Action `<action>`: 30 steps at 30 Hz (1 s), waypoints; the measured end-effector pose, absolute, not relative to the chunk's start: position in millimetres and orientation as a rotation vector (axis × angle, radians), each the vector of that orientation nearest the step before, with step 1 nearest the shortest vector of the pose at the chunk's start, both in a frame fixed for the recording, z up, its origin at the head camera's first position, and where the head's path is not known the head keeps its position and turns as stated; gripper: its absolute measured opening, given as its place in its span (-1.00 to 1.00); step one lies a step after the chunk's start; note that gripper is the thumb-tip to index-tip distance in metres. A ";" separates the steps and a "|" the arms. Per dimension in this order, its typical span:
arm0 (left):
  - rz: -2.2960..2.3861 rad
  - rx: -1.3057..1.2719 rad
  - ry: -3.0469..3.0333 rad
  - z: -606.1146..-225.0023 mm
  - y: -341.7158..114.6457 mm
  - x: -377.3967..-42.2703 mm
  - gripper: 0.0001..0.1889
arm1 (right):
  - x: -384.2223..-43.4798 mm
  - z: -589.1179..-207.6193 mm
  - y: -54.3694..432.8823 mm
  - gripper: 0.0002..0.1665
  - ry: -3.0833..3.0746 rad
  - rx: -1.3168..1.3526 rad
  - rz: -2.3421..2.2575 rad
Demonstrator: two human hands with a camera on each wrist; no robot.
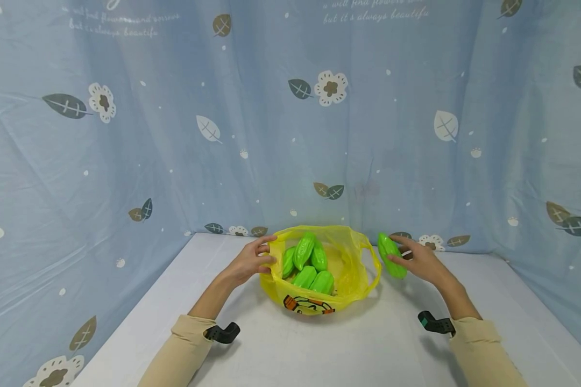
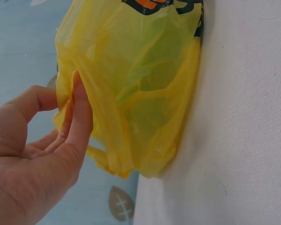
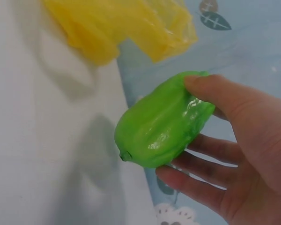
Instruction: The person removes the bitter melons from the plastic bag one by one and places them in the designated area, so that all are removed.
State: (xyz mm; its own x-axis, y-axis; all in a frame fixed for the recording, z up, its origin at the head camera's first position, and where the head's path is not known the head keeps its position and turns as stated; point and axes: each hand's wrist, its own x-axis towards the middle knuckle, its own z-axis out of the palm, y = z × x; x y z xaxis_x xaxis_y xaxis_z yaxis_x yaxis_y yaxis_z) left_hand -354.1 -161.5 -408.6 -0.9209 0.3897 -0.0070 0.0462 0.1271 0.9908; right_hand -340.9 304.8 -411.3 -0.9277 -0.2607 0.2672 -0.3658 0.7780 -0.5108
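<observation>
A yellow plastic bag (image 1: pixel 351 293) with an orange and black cartoon print stands with its mouth open upward. Inside lie several glossy green ribbed fruits (image 1: pixel 304 251). At the bag's left side, my left hand (image 1: pixel 248 262) pinches the rim near a handle; the left wrist view shows thumb and fingers on the thin yellow plastic (image 2: pixel 107 108). Right of the bag, my right hand (image 1: pixel 422 260) grips one more green ribbed fruit (image 3: pixel 159 126), held tilted above the table and apart from the bag. Its small stem end faces away from the palm.
A white-covered table (image 1: pixel 290 349) lies beneath everything. Behind and at both sides hangs a blue curtain (image 1: pixel 271 134) with leaves and flowers, close behind the bag. The bag's right handle loop (image 1: pixel 378 269) sticks out toward the right hand.
</observation>
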 end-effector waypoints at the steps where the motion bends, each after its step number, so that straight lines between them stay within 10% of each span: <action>1: 1.867 0.429 2.143 -408.8 -161.4 -354.1 -0.27 | -341.5 -412.1 304.4 -0.19 -2.793 0.494 0.846; 30: 1.856 0.429 2.164 -412.4 -162.0 -356.5 -0.27 | -362.5 -423.0 292.4 -0.17 -2.925 0.230 0.874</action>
